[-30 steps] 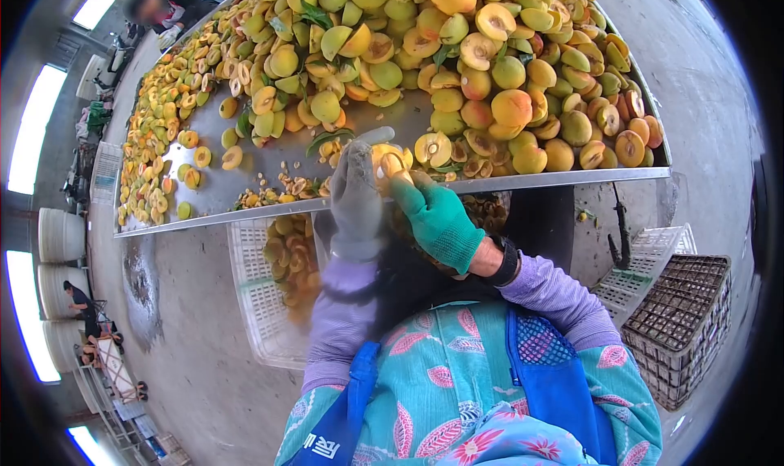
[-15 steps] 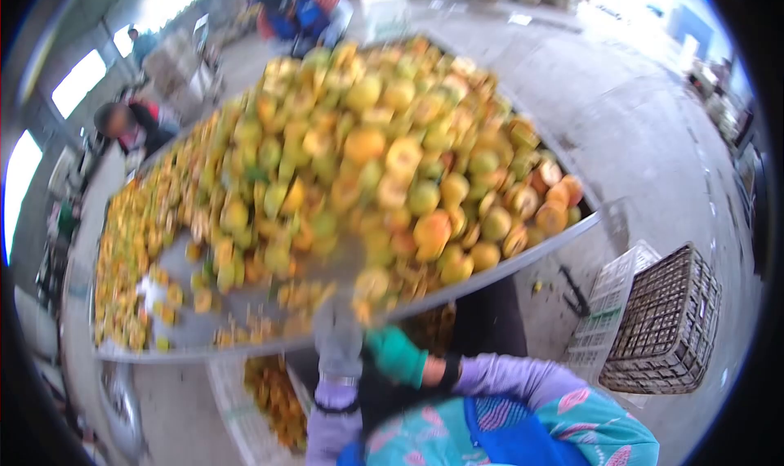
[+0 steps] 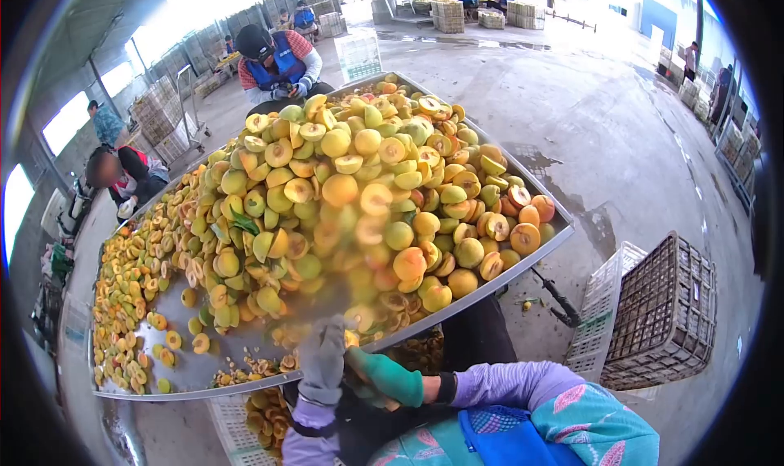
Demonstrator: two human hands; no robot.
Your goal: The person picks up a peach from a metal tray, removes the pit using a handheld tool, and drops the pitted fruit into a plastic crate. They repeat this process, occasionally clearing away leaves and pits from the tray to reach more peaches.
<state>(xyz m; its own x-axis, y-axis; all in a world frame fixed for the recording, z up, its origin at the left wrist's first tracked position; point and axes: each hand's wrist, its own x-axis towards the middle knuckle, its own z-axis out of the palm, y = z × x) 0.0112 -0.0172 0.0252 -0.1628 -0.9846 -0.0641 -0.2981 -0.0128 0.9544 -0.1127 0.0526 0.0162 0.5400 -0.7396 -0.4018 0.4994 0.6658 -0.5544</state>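
My left hand (image 3: 323, 358), in a grey glove, is at the near rim of a metal table (image 3: 490, 285). Its fingers are curled against a small yellow piece of apricot (image 3: 352, 338). Right beside it, my right hand (image 3: 394, 379), in a green glove, is closed; what lies within its fingers is hidden. Both hands are nearly touching, over my lap. A heap of yellow-green apricots (image 3: 339, 190), many halved with pits or hollows showing, rises just beyond them. Loose scraps (image 3: 253, 371) lie along the rim to the left.
Below the rim stands a white crate (image 3: 231, 429) with apricot pieces (image 3: 265, 417). To the right are a dark lattice crate (image 3: 665, 315) and a white crate (image 3: 600, 311). One co-worker (image 3: 282, 66) sits at the far side, another person (image 3: 131, 176) at the left.
My view has tilted up and become sharper, showing more of the hall. The gloved hands stay close together at the table rim, with the yellow piece now visible between them.
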